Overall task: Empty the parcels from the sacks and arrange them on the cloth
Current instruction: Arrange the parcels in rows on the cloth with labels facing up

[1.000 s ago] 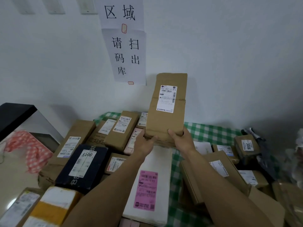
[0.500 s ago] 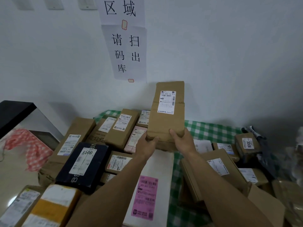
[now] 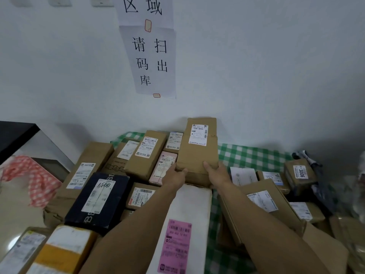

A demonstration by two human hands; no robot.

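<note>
Nearest, a white parcel (image 3: 187,210) with a pink label lies flat between the forearms. Beyond it, the left hand (image 3: 174,177) and right hand (image 3: 217,174) each grip a near corner of a brown parcel (image 3: 197,155), thumbs on its top face, fingers hidden beneath. The brown parcel is label up at the back of the green checked cloth (image 3: 248,155), near the wall; whether it rests fully down cannot be told. A paper notice (image 3: 152,60) hangs on the wall above.

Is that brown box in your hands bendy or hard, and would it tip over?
Probably hard: the brown box has straight edges though the left hand and right hand grip only its near end. Likely light enough, held out that way. Stood on end it may tip: long and narrow.
</note>
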